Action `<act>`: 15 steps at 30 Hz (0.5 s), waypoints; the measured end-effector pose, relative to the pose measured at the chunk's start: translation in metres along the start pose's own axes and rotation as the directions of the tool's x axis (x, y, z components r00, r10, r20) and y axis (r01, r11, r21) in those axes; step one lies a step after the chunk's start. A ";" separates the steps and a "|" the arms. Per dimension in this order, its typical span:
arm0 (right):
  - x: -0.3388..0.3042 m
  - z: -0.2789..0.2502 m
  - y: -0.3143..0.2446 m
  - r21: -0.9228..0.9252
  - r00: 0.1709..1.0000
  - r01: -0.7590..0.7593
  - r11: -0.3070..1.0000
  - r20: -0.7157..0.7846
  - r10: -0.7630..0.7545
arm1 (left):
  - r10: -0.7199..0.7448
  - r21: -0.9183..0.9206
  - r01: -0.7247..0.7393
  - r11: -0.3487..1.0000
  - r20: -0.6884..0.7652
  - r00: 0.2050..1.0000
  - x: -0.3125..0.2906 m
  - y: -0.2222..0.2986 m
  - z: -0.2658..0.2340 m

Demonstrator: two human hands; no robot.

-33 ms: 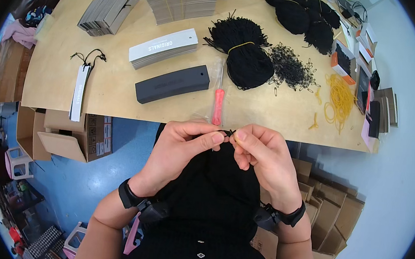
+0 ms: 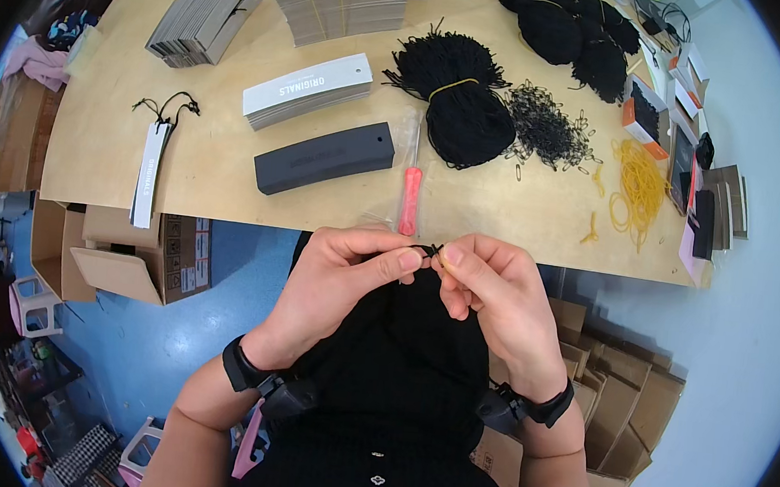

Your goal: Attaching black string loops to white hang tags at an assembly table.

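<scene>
A short black cord (image 2: 430,249) is located between the two hands, at the near edge of the bench (image 2: 216,168). The left grip (image 2: 330,273) is clamped on the cord between thumb and index finger; the right grip (image 2: 504,298) is likewise pinched on it. Directly beyond the grip lies a red-handled tool (image 2: 410,203), shaft pointing away. Forward-left of the grip: a dark grey card stack (image 2: 325,160), then a white card stack (image 2: 309,90). Forward-right: a banded black cord bundle (image 2: 467,125), black pins (image 2: 553,133) and yellow rubber bands (image 2: 641,193).
</scene>
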State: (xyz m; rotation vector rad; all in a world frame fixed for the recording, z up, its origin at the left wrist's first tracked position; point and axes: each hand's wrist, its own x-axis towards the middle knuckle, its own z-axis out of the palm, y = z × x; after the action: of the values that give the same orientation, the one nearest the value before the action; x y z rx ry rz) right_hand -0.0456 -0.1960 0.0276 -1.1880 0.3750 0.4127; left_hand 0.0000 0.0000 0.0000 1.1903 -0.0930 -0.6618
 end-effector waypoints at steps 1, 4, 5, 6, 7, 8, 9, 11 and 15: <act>-0.001 0.000 0.000 -0.023 1.000 0.012 1.000 0.000 -0.012 | -0.003 -0.006 0.003 1.000 0.006 1.000 0.000 0.000 0.000; -0.002 0.004 -0.002 -0.080 0.998 0.048 0.996 -0.044 -0.052 | 0.003 0.075 -0.006 0.997 0.031 1.000 0.003 0.003 -0.002; -0.003 0.005 -0.004 -0.081 0.998 0.048 0.996 -0.044 -0.052 | 0.004 0.074 -0.006 0.997 0.031 1.000 0.003 0.003 -0.002; -0.005 0.007 -0.005 -0.112 0.997 0.054 0.992 -0.056 -0.060 | 0.004 0.067 -0.007 0.998 0.032 0.999 0.003 0.003 -0.001; -0.005 0.008 -0.006 -0.144 0.995 0.059 0.988 -0.068 -0.069 | 0.005 0.060 -0.007 0.998 0.032 0.999 0.003 0.003 -0.001; -0.006 0.008 -0.006 -0.145 0.995 0.058 0.988 -0.067 -0.069 | 0.006 0.059 -0.008 0.998 0.031 0.999 0.003 0.004 -0.001; -0.007 0.009 -0.006 -0.158 0.994 0.068 0.985 -0.076 -0.081 | -0.014 0.057 0.013 0.998 0.033 0.999 0.002 0.004 -0.001; -0.008 0.010 -0.006 -0.172 0.992 0.078 0.982 -0.083 -0.093 | -0.034 0.053 0.032 0.998 0.034 0.999 0.002 0.005 -0.001; -0.011 0.012 -0.007 -0.245 0.988 0.088 0.966 -0.100 -0.116 | -0.020 0.046 0.018 0.999 0.050 0.999 0.001 0.005 -0.002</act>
State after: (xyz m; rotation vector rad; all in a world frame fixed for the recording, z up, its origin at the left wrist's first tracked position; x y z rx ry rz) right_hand -0.0515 -0.1882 0.0423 -1.4649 0.3673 0.3069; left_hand 0.0042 0.0024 0.0033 1.2194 -0.1396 -0.7101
